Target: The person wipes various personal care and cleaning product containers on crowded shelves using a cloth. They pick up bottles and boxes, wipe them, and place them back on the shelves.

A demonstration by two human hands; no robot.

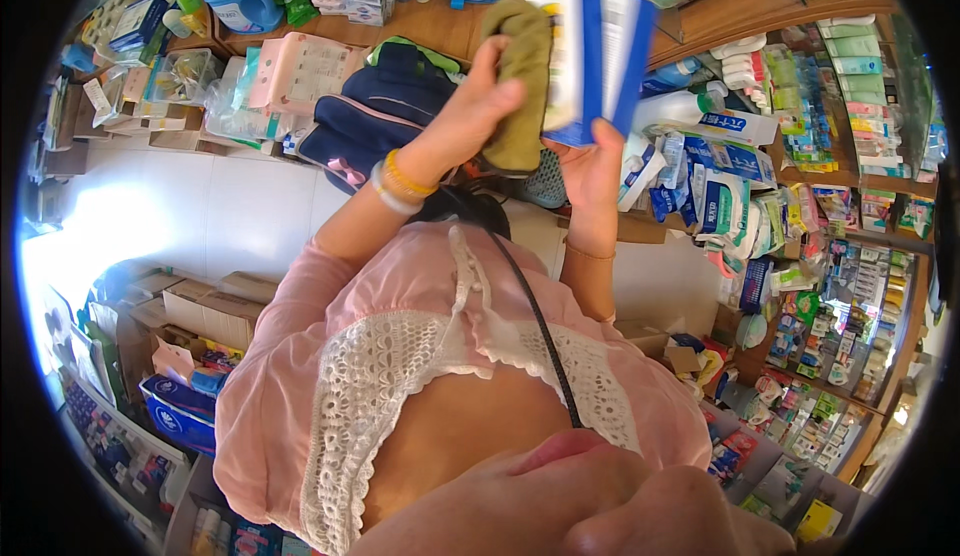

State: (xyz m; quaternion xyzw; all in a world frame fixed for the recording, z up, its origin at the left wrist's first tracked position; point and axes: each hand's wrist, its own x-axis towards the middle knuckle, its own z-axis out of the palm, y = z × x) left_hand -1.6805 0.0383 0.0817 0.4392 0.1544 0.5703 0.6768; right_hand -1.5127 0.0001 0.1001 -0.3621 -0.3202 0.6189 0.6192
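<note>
Olive green, soft and fuzzy-looking, the cloth (527,86) hangs as a thick, folded strip with a rounded fold at the top and a darker lower edge. We see the left hand (478,106) gripping it from the side, thumb laid across its face, the other fingers partly hidden. Just to the right of the cloth stands the package (592,66), flat-sided and tilted a little, with white faces, broad bands of deep blue and small print on the panel nearest the cloth. We cannot tell whether it is one piece or two set together, nor whether it touches the cloth. The right hand (588,174) grasps it at the lower edge, with the thumb on the blue border. Both things are held up in front of the body, near the wooden counter (430,28). Beyond the left wrist we find a navy bag (395,91) with a pink bow (347,171).
</note>
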